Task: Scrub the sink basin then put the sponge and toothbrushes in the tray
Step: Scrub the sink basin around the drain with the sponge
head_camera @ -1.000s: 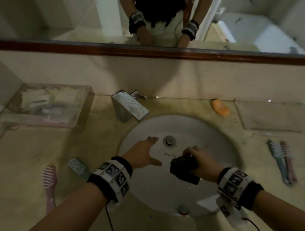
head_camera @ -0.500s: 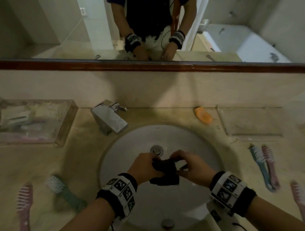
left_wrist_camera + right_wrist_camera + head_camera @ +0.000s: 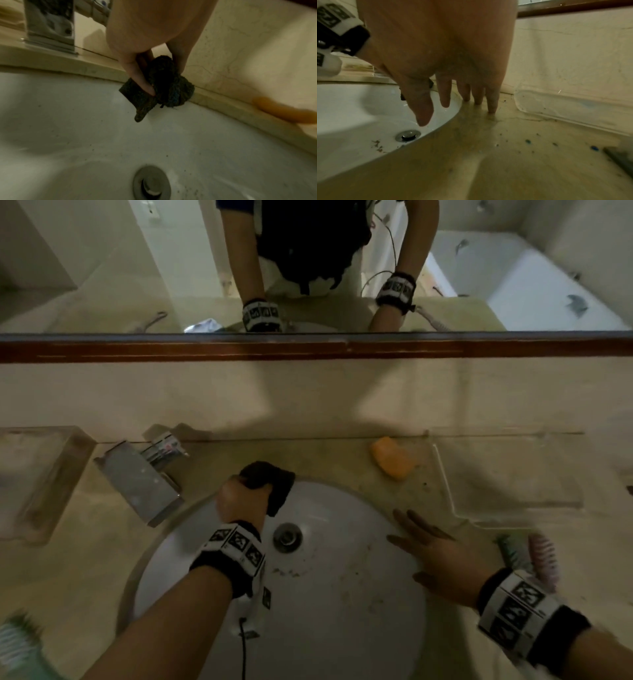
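My left hand point(image 3: 241, 501) has its fingers curled around the dark sponge point(image 3: 270, 479), thumb point(image 3: 139, 78) pressed across its front, and I have it against the white basin point(image 3: 342, 594) wall at about 11 o'clock from the drain point(image 3: 287, 537), right where the wall meets the counter point(image 3: 85, 542) edge. In my left wrist view the sponge is bunched and folded in the grip, one corner hanging down onto the porcelain, its far side touching the rim seam.

My right hand point(image 3: 438, 553) holds nothing; its fingers are straight and spread. It lies at the 3 o'clock side of the basin, across the rim. The right wrist view shows the outer fingertips point(image 3: 491, 106) down on the counter, while the thumb and first finger hang over the basin.

Dark specks and a smear of grime sit on the basin floor just below the drain at roughly 6 o'clock.

Outward from there: the metal tap point(image 3: 144, 484) stands at 10 o'clock from the drain, just left of my left hand. An orange bar of soap point(image 3: 392, 458) lies on the counter at 1 o'clock. A clear tray point(image 3: 507, 474) sits on the counter at 2 o'clock, against the back wall. Two toothbrushes, one green point(image 3: 513, 553) and one pink point(image 3: 543, 559), lie side by side at 3 o'clock, just beyond my right wrist. Another green toothbrush point(image 3: 17, 645) shows blurred at 8 o'clock, and a clear box point(image 3: 44, 481) stands at 9 o'clock.
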Demonstrator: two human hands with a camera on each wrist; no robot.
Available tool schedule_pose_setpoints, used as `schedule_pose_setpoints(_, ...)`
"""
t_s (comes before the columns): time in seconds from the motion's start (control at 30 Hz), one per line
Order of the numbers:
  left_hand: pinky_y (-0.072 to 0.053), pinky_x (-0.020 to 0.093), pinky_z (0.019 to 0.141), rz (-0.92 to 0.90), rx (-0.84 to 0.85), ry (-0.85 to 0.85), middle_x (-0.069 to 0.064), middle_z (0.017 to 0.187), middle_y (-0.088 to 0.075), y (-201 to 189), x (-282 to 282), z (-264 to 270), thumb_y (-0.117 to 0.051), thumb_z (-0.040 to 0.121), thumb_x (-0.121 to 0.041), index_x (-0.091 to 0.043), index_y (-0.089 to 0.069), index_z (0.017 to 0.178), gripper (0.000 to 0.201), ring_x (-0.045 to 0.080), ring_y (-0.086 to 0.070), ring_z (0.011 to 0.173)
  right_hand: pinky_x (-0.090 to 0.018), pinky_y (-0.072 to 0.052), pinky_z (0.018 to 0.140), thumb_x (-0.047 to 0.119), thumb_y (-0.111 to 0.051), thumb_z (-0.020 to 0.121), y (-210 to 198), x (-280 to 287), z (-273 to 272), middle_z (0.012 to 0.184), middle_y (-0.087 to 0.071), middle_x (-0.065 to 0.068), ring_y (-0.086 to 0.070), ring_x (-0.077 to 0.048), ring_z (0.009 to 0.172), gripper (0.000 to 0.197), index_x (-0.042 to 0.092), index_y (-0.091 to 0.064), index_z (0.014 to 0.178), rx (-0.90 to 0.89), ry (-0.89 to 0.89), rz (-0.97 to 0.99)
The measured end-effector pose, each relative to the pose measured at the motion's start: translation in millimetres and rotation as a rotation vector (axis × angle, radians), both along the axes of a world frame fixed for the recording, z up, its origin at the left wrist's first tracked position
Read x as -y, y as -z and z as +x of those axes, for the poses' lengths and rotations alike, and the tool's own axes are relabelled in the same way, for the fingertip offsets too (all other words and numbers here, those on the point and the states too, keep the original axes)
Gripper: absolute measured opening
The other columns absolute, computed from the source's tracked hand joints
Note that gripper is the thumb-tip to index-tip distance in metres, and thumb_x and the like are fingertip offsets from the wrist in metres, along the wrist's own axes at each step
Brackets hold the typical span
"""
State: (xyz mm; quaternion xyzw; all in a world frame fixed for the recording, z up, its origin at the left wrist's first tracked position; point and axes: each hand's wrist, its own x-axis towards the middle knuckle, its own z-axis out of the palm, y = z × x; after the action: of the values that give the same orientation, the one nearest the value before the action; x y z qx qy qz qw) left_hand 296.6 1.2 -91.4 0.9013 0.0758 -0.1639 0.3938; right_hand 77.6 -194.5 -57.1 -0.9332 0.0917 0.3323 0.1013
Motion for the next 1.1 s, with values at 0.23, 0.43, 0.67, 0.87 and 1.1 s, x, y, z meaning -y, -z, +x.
schedule_pose_setpoints(0.23, -0.041, 0.025, 0.068, 0.026, 0.102, 0.090, 0.022, 0.089, -0.071, 17.7, 16.5, -20.9, -0.066, 0.085, -0.017, 0.003, -0.069, 0.090, 0.021, 0.034, -0.067, 0.087, -0.037, -0.012, 0.122, 0.033, -0.048, 0.095, 0.6, 9.5, 5.1, 0.158, 0.022, 0.005, 0.015, -0.017, 0.147, 0.066, 0.033, -0.009, 0.149, -0.015, -0.007, 0.055)
schedule_pose_setpoints(0.43, -0.039, 0.023, 0.068, 0.057, 0.105, 0.218, 0.020, 0.097, -0.072, 42.2, 44.5, -36.2, -0.065, 0.086, -0.017, 0.005, -0.069, 0.089, 0.022, 0.029, -0.064, 0.084, -0.040, -0.021, 0.120, 0.037, -0.052, 0.092, 1.6, 12.4, 5.4, 0.157, 0.022, 0.008, 0.014, -0.015, 0.147, 0.066, 0.036, -0.016, 0.148, -0.032, -0.025, 0.053)
schedule_pose_setpoints(0.67, -0.047, 0.029, 0.077, 0.086, 0.054, 0.590, 0.018, 0.106, -0.069, 61.7, 81.4, -63.8, -0.057, 0.089, -0.020, 0.002, -0.066, 0.097, 0.025, 0.030, -0.064, 0.098, -0.037, -0.024, 0.119, 0.037, -0.055, 0.091, 5.2, 11.2, 3.8, 0.155, 0.025, 0.009, 0.016, -0.015, 0.147, 0.058, 0.032, -0.032, 0.143, 0.004, -0.033, 0.064)
schedule_pose_setpoints(0.87, -0.045, 0.031, 0.081, 0.065, 0.114, 0.814, 0.019, 0.110, -0.066, 61.6, 89.5, -78.5, -0.058, 0.088, -0.016, 0.002, -0.067, 0.100, 0.024, 0.032, -0.061, 0.102, -0.036, -0.035, 0.113, 0.037, -0.058, 0.087, 4.5, 10.9, 1.4, 0.140, 0.033, 0.015, 0.014, -0.012, 0.147, 0.049, 0.033, -0.046, 0.134, 0.031, -0.039, 0.059)
schedule_pose_setpoints(1.1, -0.048, 0.036, 0.094, 0.114, 0.083, 1.278, 0.019, 0.125, -0.060, 92.8, 82.7, -126.6, -0.053, 0.086, -0.007, 0.000, -0.063, 0.117, 0.034, 0.033, -0.057, 0.113, -0.037, -0.033, 0.114, 0.030, -0.059, 0.087, 0.9, 8.7, 4.1, 0.159, 0.017, 0.004, 0.004, -0.016, 0.149, 0.053, 0.024, -0.044, 0.138, 0.028, -0.013, 0.029)
